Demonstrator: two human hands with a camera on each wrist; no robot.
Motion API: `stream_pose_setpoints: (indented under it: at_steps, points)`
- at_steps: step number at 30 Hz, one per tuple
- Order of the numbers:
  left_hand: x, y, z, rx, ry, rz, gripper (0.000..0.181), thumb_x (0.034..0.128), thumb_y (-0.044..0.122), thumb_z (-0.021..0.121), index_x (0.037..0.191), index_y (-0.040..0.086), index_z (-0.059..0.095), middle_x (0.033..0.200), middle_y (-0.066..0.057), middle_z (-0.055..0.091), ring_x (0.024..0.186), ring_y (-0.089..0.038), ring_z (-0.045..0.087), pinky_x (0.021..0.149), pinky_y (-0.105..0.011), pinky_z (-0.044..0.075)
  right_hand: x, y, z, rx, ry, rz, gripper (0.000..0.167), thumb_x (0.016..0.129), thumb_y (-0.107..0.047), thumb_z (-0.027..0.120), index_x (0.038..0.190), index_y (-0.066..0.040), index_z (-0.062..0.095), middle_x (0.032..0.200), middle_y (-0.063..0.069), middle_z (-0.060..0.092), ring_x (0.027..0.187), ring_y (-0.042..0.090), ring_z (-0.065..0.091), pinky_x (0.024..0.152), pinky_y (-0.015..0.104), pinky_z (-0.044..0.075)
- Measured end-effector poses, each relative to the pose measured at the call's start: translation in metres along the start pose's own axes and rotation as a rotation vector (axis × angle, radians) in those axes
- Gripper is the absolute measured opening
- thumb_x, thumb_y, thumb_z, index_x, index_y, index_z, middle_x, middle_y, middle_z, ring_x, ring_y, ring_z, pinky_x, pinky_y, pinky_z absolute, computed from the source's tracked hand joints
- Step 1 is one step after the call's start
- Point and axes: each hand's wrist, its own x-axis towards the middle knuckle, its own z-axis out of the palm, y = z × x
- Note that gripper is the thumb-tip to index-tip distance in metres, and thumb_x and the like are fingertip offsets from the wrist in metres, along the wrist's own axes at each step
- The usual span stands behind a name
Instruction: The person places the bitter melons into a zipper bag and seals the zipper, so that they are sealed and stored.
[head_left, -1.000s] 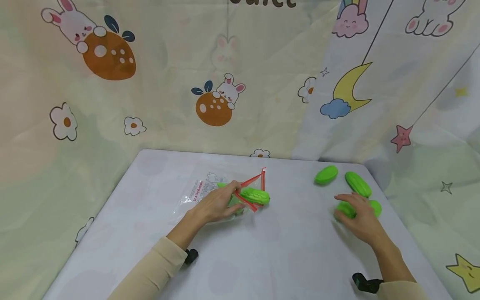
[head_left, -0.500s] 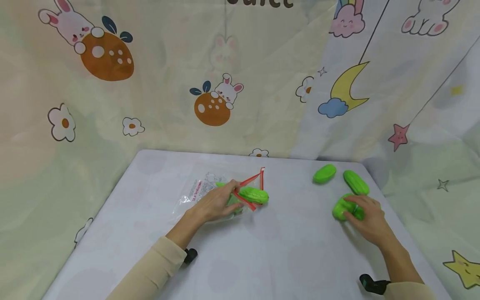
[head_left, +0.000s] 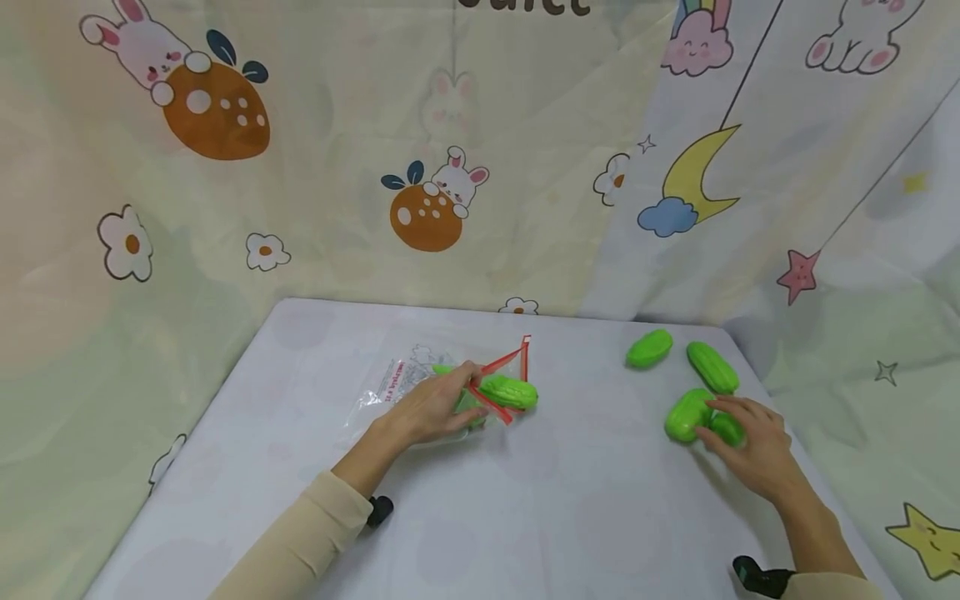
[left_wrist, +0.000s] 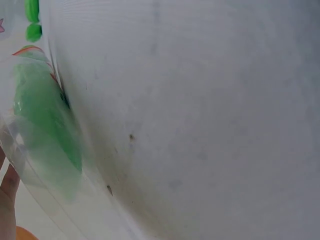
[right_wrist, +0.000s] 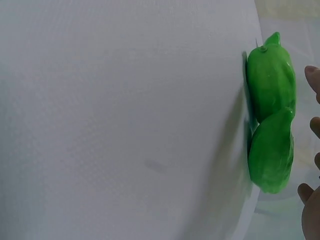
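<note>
My left hand (head_left: 431, 408) holds a clear zip bag (head_left: 375, 404) with a red-edged mouth, its thumb and fingers at the opening. A ridged green toy vegetable (head_left: 512, 392) pokes out of that mouth, and more green shows through the plastic (left_wrist: 45, 115) in the left wrist view. On the right, my right hand (head_left: 757, 446) hovers with thumb and fingers spread around a smaller green toy vegetable (head_left: 727, 429). The right wrist view shows the fingertips (right_wrist: 312, 75) apart from it. Touching it is a plumper green toy vegetable (head_left: 688, 415).
Two further green toy vegetables lie behind, one oval (head_left: 649, 348) and one longer (head_left: 712, 367) near the table's right edge. A white cloth covers the table (head_left: 570, 500). Behind it hangs a printed curtain (head_left: 540, 167). Black devices (head_left: 761, 575) sit at both wrists.
My right hand has shifted rightward, from over the plumper green vegetable to the smaller one beside it. The left hand and bag stay put.
</note>
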Motion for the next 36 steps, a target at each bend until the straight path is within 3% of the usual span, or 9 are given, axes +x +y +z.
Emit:
stream_pose_setpoints:
  at_steps: [7,15,22,28,36]
  points:
    - [-0.002,0.0,0.001,-0.009,0.023,0.022,0.045,0.0937,0.033,0.077,0.123,0.012,0.05,0.104,0.001,0.062,0.069,-0.012,0.046,0.063,-0.025,0.043,-0.005,0.009,0.001,-0.028,0.038,-0.02,0.045,0.084,-0.015,0.082,0.124,-0.003,0.065,0.135,0.031,0.052,0.122,0.066,0.035,0.087,0.083,0.021]
    - [0.0,0.0,0.0,-0.008,0.002,0.023,0.044,0.0945,0.034,0.076,0.122,0.014,0.048,0.102,-0.002,0.062,0.068,-0.011,0.044,0.061,-0.024,0.041,-0.008,0.018,0.003,-0.053,0.077,-0.016,0.049,0.082,-0.015,0.084,0.124,0.001,0.065,0.135,0.033,0.051,0.119,0.061,0.039,0.092,0.074,0.023]
    - [0.0,0.0,-0.001,0.005,-0.009,0.005,0.044,0.095,0.035,0.075,0.123,0.015,0.047,0.105,0.002,0.06,0.068,-0.011,0.044,0.06,-0.024,0.04,-0.01,0.018,0.001,-0.122,0.068,0.114,0.054,0.088,-0.027,0.079,0.128,0.003,0.06,0.136,0.035,0.049,0.115,0.067,0.038,0.084,0.072,0.034]
    - [0.001,-0.001,-0.001,0.008,0.001,0.007,0.045,0.0946,0.035,0.076,0.123,0.013,0.048,0.107,0.006,0.059,0.067,-0.011,0.046,0.061,-0.024,0.042,-0.015,0.021,0.003,-0.127,0.074,0.134,0.053,0.086,-0.025,0.08,0.128,0.003,0.06,0.134,0.038,0.048,0.114,0.068,0.039,0.084,0.073,0.034]
    - [-0.001,-0.001,-0.003,0.006,0.012,-0.002,0.045,0.0942,0.035,0.076,0.122,0.012,0.049,0.108,0.007,0.06,0.066,-0.011,0.048,0.06,-0.024,0.044,-0.017,0.02,0.005,-0.092,0.024,0.163,0.049,0.09,-0.023,0.075,0.127,0.006,0.06,0.137,0.041,0.042,0.117,0.067,0.041,0.089,0.076,0.034]
